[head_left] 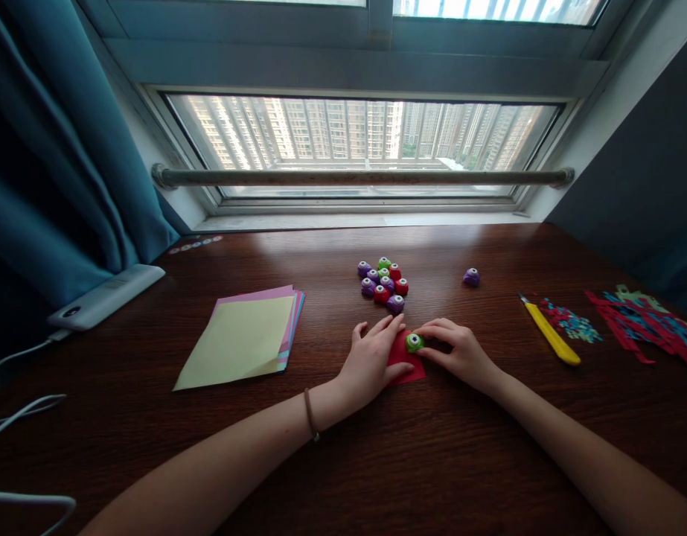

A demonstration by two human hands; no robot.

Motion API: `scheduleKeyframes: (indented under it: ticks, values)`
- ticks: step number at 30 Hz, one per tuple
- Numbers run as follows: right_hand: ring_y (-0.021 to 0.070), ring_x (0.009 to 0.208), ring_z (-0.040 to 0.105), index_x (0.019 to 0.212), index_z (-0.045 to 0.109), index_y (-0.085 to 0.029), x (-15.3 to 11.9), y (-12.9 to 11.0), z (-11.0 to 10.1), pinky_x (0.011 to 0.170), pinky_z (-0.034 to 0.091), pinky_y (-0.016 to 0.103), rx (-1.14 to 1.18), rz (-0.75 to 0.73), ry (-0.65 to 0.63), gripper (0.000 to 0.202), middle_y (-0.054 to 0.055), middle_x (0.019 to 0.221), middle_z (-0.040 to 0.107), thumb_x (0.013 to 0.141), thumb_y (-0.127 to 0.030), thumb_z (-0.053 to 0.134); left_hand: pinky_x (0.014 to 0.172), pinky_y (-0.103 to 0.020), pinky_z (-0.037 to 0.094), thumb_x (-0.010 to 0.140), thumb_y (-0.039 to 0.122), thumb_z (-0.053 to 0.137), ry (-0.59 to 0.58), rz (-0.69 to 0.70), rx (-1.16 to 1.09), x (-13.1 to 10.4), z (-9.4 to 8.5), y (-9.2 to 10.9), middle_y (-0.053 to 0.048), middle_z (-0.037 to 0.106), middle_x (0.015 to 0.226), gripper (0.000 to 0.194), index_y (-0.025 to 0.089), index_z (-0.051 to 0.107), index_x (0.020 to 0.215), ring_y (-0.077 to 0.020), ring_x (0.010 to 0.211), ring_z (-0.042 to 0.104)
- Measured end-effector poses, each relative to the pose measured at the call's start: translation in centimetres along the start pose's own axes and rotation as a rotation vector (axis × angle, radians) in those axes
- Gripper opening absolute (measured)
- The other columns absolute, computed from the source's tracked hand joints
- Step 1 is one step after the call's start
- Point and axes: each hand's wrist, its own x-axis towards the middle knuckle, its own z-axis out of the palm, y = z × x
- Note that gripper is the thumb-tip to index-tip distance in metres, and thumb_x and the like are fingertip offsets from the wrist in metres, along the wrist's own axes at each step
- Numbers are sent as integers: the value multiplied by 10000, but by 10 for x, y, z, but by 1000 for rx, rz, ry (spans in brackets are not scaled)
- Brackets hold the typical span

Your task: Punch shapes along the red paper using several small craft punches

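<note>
Our left hand [374, 361] lay spread flat on the thin, floppy red paper [406, 357] on the surface [432, 461]; our right hand [458, 350] seemingly pinched the small, rigid green punch [414, 342] sitting at the paper's edge.

No lettering, label, brand, number or sign can be read anywhere on the dark wooden desk [432, 461], the stack of pastel paper sheets [240, 339] or the small round plastic craft punches [383, 281].
</note>
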Motion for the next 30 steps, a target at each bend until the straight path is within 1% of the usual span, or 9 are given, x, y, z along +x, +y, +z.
scheduleKeyframes:
  ticks: [4,6,10,14,19,27,30]
  values:
    - [151,882,531,987,613,-216,0,1,1,788,435,281,7,-5,13,218,18,953,589,772,-222,647,960,-479,231,724,379,707,17,11,112,1,-3,2,-31,363,1358,765,347,245,1334,-240,1262,257]
    - [153,879,531,984,608,-209,-1,2,1,782,437,282,12,-13,22,220,22,956,589,768,-220,651,944,-491,243,729,390,698,17,28,184,0,-3,3,-23,345,1366,712,391,289,1312,-263,1260,245]
    - [156,865,531,966,610,-202,-3,5,2,766,438,284,7,-12,17,211,25,941,590,761,-217,657,918,-519,265,757,414,657,0,45,257,0,-2,3,-10,321,1379,655,438,292,1301,-296,1241,248]
    - [158,866,532,954,611,-205,-2,5,1,771,437,286,7,-14,14,195,24,933,591,766,-232,653,909,-532,274,770,425,631,-10,50,273,0,0,3,-11,295,1394,661,459,250,1309,-313,1232,246]
    - [159,867,536,934,617,-211,-1,4,1,776,439,288,11,-15,14,170,23,927,593,771,-253,648,909,-532,267,788,420,610,-27,68,285,0,0,3,-14,292,1398,669,474,202,1315,-310,1232,242]
    - [177,870,549,928,630,-207,-1,4,1,771,451,308,22,-4,15,169,38,932,604,776,-280,638,919,-525,260,786,419,616,-38,75,304,-1,-3,5,17,264,1414,662,471,217,1312,-304,1235,238]
    - [182,871,552,927,633,-205,0,4,1,769,456,316,32,-1,14,175,45,933,608,778,-297,634,928,-518,258,800,440,593,-34,87,299,0,-4,6,25,272,1411,628,464,231,1313,-309,1234,243]
